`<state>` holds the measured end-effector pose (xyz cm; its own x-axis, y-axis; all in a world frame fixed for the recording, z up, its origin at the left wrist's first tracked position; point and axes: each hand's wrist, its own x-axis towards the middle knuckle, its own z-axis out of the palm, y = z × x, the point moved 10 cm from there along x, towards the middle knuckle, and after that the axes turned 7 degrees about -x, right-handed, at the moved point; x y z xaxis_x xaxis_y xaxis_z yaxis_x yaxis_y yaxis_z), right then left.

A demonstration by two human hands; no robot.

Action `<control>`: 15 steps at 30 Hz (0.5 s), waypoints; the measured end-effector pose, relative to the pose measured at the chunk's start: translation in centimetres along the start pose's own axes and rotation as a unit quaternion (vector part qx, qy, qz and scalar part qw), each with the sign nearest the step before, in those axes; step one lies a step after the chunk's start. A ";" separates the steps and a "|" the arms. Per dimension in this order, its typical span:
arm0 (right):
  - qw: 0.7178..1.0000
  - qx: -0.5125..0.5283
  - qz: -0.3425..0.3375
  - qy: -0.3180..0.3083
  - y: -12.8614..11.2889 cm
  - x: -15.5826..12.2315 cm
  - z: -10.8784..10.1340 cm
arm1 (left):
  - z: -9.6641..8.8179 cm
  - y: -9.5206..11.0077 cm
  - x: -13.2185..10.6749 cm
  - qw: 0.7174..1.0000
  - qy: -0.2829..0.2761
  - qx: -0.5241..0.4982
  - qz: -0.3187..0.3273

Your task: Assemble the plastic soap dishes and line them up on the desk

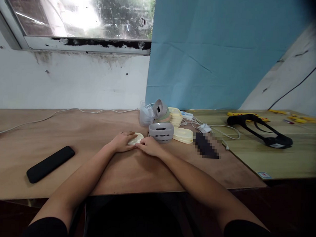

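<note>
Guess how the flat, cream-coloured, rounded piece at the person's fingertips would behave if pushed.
The piece would probably slide rather than roll, since it looks flat against the brown wooden table. It looks thin, so may be light.

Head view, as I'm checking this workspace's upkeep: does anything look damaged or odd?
Yes: the window frame has patchy, flaked-looking paint along its bottom, with black showing, and the white wall just below has brownish stains.

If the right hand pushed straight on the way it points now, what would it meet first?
The right hand would first meet the pale cream, rounded, flat piece right at its fingertips. Just past that lies the left hand, though the exact depth is unclear.
</note>
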<state>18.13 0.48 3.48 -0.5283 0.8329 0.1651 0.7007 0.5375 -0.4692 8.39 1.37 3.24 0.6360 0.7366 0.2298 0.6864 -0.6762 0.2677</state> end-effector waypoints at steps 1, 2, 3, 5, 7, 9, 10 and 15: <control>0.997 -0.052 -0.037 0.037 -1.0 -0.2 -0.5 | 0.1 0.0 0.0 1.000 -0.002 0.002 -0.002; 0.991 -0.094 -0.069 0.067 -2.0 -0.3 -0.9 | 0.1 -0.1 0.0 1.000 -0.004 0.002 -0.003; 0.984 -0.123 -0.095 0.089 -2.8 -0.5 -1.1 | 0.1 -0.1 0.0 1.000 -0.006 0.001 -0.004; 0.971 -0.153 -0.144 0.117 -4.1 -0.6 -1.3 | 0.1 -0.2 0.0 1.000 -0.004 -0.001 0.001; 0.959 -0.167 -0.186 0.129 -4.9 -0.8 -1.3 | 0.0 -0.1 0.1 1.000 0.002 -0.005 0.013; 0.953 -0.182 -0.211 0.120 -5.2 -0.7 -1.0 | -0.1 0.0 0.1 0.999 0.013 -0.014 0.029; 0.951 -0.190 -0.215 0.112 -5.1 -0.7 -0.9 | -0.2 0.0 0.1 0.999 0.020 -0.019 0.033; 0.953 -0.218 -0.199 0.075 -4.3 -0.5 -0.2 | -0.5 -1.4 0.1 0.998 0.051 -0.019 -0.010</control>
<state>15.51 -2.21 5.60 -0.7426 0.5433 0.3917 0.6084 0.7917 0.0554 7.27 2.40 3.35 0.5815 0.7489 0.3180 0.6838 -0.6616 0.3078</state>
